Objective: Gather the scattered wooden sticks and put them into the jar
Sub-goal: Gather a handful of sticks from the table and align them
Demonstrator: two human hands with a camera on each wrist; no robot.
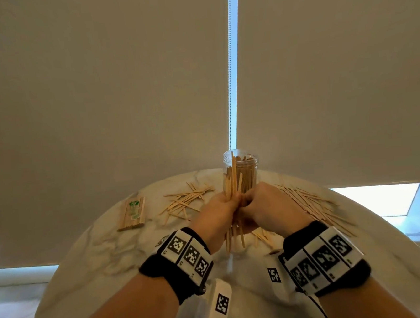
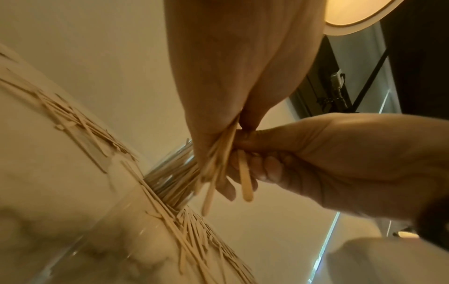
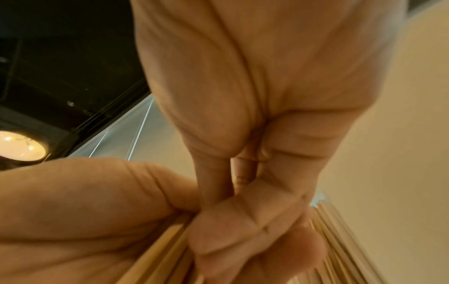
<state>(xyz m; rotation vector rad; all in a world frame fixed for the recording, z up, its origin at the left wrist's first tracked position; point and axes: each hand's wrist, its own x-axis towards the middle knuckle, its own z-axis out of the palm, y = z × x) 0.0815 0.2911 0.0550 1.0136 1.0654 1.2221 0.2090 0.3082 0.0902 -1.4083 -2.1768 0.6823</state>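
table point(image 1: 116, 249): marble, loose sticks point(image 1: 185, 200)
jar point(image 1: 240, 168): part-filled
left hand point(image 1: 216, 214): grips bundle point(image 1: 234, 234)
right hand point(image 1: 269, 205): curled round bundle

Dim, warm, blurry wrist views; bright window gaps.

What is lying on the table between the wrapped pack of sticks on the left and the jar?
In the head view, a loose scatter of wooden sticks lies on the table between the wrapped pack and the jar.
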